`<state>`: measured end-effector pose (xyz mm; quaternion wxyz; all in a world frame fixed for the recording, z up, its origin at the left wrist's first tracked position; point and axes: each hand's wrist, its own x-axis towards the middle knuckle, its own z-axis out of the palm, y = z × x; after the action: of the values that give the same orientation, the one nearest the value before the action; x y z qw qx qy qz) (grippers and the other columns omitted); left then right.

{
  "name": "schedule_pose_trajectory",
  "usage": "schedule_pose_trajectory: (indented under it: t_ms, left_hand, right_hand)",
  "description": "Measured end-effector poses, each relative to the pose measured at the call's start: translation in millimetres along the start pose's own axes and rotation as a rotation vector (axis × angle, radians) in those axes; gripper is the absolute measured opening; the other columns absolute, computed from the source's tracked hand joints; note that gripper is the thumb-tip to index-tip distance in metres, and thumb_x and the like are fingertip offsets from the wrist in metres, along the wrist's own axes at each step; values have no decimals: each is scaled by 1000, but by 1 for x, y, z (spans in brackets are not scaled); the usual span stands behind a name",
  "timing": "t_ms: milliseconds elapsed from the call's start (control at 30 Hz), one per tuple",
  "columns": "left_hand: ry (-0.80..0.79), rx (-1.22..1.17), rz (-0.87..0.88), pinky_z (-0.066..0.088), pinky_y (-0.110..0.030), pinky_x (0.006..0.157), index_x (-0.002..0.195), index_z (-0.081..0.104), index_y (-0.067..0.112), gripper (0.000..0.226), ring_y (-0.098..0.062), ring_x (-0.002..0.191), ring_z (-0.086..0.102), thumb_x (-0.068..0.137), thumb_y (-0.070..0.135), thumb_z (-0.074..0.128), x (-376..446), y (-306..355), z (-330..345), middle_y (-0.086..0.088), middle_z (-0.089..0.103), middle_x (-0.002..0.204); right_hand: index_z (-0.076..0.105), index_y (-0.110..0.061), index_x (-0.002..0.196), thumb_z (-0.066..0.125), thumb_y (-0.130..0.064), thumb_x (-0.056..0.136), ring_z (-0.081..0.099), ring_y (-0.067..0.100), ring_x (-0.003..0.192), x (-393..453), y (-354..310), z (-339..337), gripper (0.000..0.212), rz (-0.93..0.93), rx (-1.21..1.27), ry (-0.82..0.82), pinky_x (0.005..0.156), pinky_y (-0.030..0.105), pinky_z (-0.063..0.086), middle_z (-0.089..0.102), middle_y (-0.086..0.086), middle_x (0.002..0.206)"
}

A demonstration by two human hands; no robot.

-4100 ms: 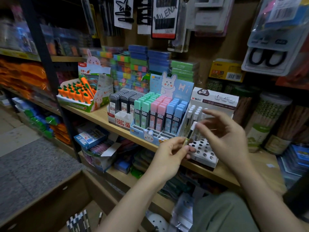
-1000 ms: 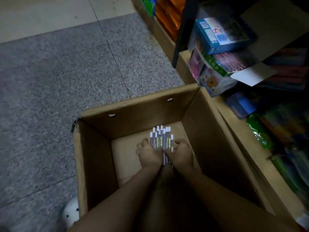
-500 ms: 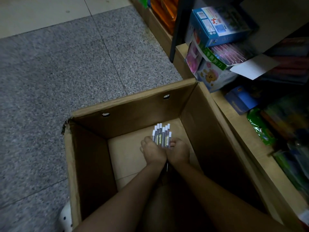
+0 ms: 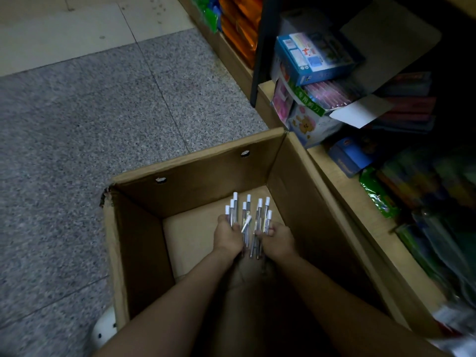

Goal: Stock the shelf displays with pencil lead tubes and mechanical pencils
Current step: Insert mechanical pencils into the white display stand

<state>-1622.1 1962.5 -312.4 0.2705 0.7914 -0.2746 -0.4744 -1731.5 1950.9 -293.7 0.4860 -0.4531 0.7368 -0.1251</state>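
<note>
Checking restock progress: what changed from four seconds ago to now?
Both hands left the shelf display and went down into the cardboard box, where the left hand and right hand now gather the white-capped tubes. The bundle stayed cupped between them this last second.

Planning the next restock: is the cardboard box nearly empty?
Nearly empty: the cardboard box shows bare floor; only the lead tubes gathered between both hands are visible. The arms hide its near end.

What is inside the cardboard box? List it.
Inside the cardboard box: white-capped lead tubes, gathered between the left hand and right hand, plus bare floor. The forearms cover the near part.
</note>
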Motion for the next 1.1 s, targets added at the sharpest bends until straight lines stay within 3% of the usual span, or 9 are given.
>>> schedule_pose_trajectory:
  t_ms: [167, 267, 333, 400, 533, 600, 667, 900, 1100]
  left_hand:
    - [-59, -44, 64, 48, -34, 81, 112, 41, 13, 12, -35, 102, 61, 100, 15, 42, -35, 14, -16, -17, 63, 106]
    - [-110, -131, 38, 50, -50, 89, 122, 46, 4, 27, -46, 109, 59, 101, 21, 43, -65, 35, -29, -31, 60, 116]
    - [-179, -241, 92, 55, -43, 69, 112, 55, 4, 24, -39, 84, 66, 101, 24, 46, -94, 56, -38, -25, 65, 93]
    - [-295, -370, 155, 36, -23, 43, 91, 55, 11, 17, -14, 45, 48, 99, 26, 52, -129, 79, -46, -4, 52, 57]
    - [-513, -423, 328, 32, -18, 44, 101, 63, 4, 19, -9, 49, 49, 94, 22, 62, -192, 120, -50, -3, 60, 65]
    - [-585, -397, 392, 30, -22, 51, 112, 64, 1, 28, -18, 62, 48, 92, 21, 65, -219, 138, -53, -15, 57, 82]
    - [-657, -396, 459, 29, -16, 43, 114, 64, 3, 28, -9, 52, 45, 92, 20, 65, -243, 156, -54, -8, 56, 72]
    - [-835, -445, 677, 27, -13, 39, 99, 69, 16, 20, 0, 44, 38, 83, 29, 72, -318, 217, -33, 12, 49, 55]
    - [-958, -636, 592, 23, -14, 32, 98, 68, 5, 32, -2, 38, 29, 74, 26, 71, -365, 257, 11, 6, 38, 50]
  right_hand:
    - [69, -1, 103, 66, -6, 90, 68, 28, 95, -32, -10, -32, 15, 71, 192, -75, 91, 39, 54, 72, 16, 102]
    - [67, 4, 99, 67, -3, 89, 64, 29, 86, -62, -19, -58, 13, 22, 217, -79, 82, 41, 53, 68, 21, 96]
    - [67, 5, 100, 65, -3, 89, 61, 26, 76, -86, -26, -80, 13, -18, 266, -85, 67, 36, 51, 65, 18, 90]
    - [68, -3, 98, 65, -7, 90, 66, 21, 72, -114, -35, -102, 9, -59, 325, -107, 61, 31, 55, 69, 12, 88]
    - [68, -5, 103, 61, -3, 92, 67, 21, 75, -171, -51, -148, 13, -214, 385, -92, 67, 32, 56, 71, 12, 91]
    - [67, 2, 110, 60, 1, 91, 65, 21, 75, -198, -57, -175, 20, -314, 371, -46, 68, 29, 55, 69, 17, 94]
    - [66, 3, 115, 63, 2, 90, 65, 21, 83, -226, -61, -205, 26, -422, 312, -3, 79, 28, 55, 69, 20, 101]
    - [74, -22, 108, 69, -19, 90, 63, -9, 79, -304, -65, -297, 19, -729, 25, 253, 72, 6, 45, 72, -11, 94]
    - [73, -35, 95, 77, -17, 82, 68, 3, 76, -335, -39, -353, 22, -783, 277, 504, 80, 31, 56, 75, -9, 82]
